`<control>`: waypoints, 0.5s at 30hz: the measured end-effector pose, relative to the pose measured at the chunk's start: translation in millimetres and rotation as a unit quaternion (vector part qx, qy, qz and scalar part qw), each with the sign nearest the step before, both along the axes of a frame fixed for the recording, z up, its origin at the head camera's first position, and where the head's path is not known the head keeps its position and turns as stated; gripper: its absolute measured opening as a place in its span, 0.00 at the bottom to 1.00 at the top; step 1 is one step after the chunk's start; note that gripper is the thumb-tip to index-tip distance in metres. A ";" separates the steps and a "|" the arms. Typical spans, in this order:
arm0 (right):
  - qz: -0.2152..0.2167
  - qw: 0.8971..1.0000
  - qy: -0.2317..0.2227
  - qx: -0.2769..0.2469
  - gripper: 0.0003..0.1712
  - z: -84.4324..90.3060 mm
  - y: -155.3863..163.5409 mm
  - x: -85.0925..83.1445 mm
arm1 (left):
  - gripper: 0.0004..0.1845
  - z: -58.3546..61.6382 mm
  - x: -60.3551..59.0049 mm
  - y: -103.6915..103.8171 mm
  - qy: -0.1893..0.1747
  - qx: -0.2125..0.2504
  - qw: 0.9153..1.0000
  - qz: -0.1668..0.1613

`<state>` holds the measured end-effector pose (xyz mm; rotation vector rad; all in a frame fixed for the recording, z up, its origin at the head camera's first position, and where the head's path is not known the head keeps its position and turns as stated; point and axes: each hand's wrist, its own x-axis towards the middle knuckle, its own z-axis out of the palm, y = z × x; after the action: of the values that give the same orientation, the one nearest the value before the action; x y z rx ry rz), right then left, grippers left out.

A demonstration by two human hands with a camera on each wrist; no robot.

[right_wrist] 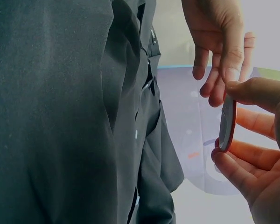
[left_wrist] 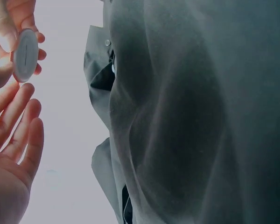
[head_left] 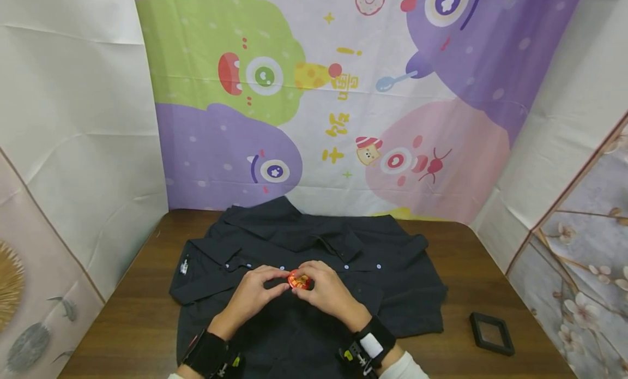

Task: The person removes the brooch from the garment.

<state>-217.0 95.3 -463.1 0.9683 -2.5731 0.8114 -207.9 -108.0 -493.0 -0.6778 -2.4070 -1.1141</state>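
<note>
A dark button-up shirt (head_left: 314,259) lies spread flat on a brown table (head_left: 147,302). Above its button placket my two hands meet around a small round red-orange badge (head_left: 299,280). My right hand (head_left: 308,285) pinches the badge by its rim between thumb and fingers; the right wrist view shows it edge-on, badge (right_wrist: 227,123) in right hand (right_wrist: 240,125). My left hand (head_left: 273,281) comes in from the other side. In the left wrist view the left hand (left_wrist: 18,116) has straight fingers just short of the pale back of the badge (left_wrist: 25,55), with only the thumb tip at its edge.
A small black square frame (head_left: 491,332) lies on the table at the right front. A cartoon-printed cloth (head_left: 343,95) hangs behind the table, with white sheets and patterned panels at both sides. Bare wood shows left and right of the shirt.
</note>
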 end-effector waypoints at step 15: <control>-0.004 1.000 0.014 -0.007 0.16 -0.5 2.7 -1.7 | 0.12 7.7 2.1 -2.2 -0.051 -0.030 0.998 0.028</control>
<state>-218.8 98.1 -463.6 0.9570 -2.5440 0.8063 -205.9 -110.1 -485.3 -0.5823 -2.5377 -1.0822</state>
